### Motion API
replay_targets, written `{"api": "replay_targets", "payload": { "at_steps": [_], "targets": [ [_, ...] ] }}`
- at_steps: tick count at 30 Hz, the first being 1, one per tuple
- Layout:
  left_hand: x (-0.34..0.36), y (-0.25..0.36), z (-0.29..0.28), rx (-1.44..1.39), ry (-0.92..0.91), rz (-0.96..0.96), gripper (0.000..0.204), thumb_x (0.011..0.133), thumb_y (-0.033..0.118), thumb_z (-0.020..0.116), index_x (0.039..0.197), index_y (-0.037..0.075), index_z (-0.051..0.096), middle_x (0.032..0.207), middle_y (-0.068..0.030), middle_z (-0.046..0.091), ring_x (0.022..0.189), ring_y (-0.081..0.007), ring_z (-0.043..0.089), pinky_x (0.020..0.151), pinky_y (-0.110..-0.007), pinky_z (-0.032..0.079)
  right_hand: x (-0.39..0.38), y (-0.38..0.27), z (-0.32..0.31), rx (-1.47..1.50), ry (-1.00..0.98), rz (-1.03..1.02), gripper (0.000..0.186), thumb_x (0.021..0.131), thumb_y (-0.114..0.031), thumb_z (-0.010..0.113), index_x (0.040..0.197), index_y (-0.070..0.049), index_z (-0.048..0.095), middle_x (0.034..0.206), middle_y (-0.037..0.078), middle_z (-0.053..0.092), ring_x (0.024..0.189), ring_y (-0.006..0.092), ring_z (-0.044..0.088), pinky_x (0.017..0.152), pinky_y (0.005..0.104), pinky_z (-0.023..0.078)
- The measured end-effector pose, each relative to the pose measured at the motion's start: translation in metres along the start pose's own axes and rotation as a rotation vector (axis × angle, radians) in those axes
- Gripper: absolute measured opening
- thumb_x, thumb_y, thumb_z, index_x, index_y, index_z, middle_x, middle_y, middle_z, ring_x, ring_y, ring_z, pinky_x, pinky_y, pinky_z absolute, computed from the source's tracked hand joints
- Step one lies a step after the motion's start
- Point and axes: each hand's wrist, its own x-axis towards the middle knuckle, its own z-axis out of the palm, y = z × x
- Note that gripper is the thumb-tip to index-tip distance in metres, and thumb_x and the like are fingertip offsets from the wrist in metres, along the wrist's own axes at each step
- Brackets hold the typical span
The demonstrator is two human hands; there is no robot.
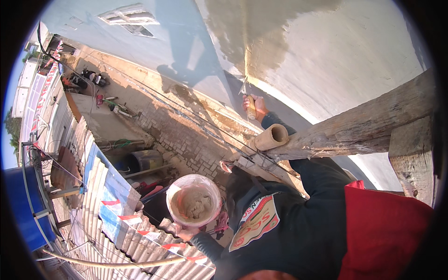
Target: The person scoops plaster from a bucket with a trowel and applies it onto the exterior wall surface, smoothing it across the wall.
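My left hand [187, 232] grips the lower edge of a pale, paint-smeared bucket [174, 196]. Grey wet mortar [198, 204] lies inside it. Higher up, my right hand [257, 105] is closed round the wooden handle of a trowel [252, 110]. Its metal blade points up at the corner of the wall [322, 70], close to a darker damp patch [270, 35]. Whether the blade touches the wall I cannot tell. Some fingers of my left hand are hidden behind the bucket.
A thick wooden beam [354, 121] and a bamboo pole [273, 137] cross beside my right arm. Far below runs a paved alley [182, 135] with parked motorbikes [86, 79]. Corrugated roofing [95, 186], a bunting string [149, 234] and a blue tank [23, 205] lie left.
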Motion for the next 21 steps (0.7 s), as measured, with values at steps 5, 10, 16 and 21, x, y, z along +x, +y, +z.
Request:
{"api": "replay_targets", "payload": {
  "at_steps": [5,10,16,21],
  "targets": [
    [-0.012,0.005,0.005,-0.010,0.029,-0.034,0.040,0.091,0.020,0.048,0.119,-0.007,0.054,0.121,-0.0171,0.056,0.115,-0.0272,0.052,0.100,-0.041,0.038,0.013,0.012,0.009,0.143,-0.043,-0.124,0.019,0.091,-0.018,0.040,0.093,0.000,0.047,0.066,0.004,0.048,0.054,0.0148,0.044,0.049,0.0257,0.043],
    [-0.020,0.006,0.016,0.067,0.011,-0.036,0.037,0.092,0.017,0.045,0.118,-0.007,0.054,0.121,-0.0168,0.056,0.114,-0.0259,0.052,0.099,-0.041,0.038,0.020,0.007,0.025,0.209,-0.076,-0.117,0.024,0.092,-0.020,0.032,0.088,0.001,0.045,0.064,0.006,0.046,0.053,0.0158,0.044,0.049,0.0278,0.042],
    [0.006,-0.009,0.008,0.041,-0.006,-0.041,0.037,0.089,0.016,0.047,0.118,-0.006,0.055,0.123,-0.0179,0.055,0.115,-0.0280,0.051,0.103,-0.041,0.036,0.014,0.012,0.057,0.294,-0.111,-0.096,0.025,0.091,-0.020,0.032,0.084,0.000,0.046,0.065,0.007,0.046,0.054,0.0172,0.045,0.050,0.0283,0.043],
    [0.011,-0.012,0.019,0.050,-0.129,0.011,0.042,0.090,0.026,0.053,0.116,-0.006,0.056,0.122,-0.0173,0.055,0.114,-0.0273,0.052,0.100,-0.042,0.038,-0.008,0.017,0.090,0.217,-0.160,-0.141,0.021,0.091,-0.017,0.035,0.084,0.000,0.047,0.066,0.006,0.047,0.056,0.0164,0.046,0.052,0.0277,0.045]
  ]
}}
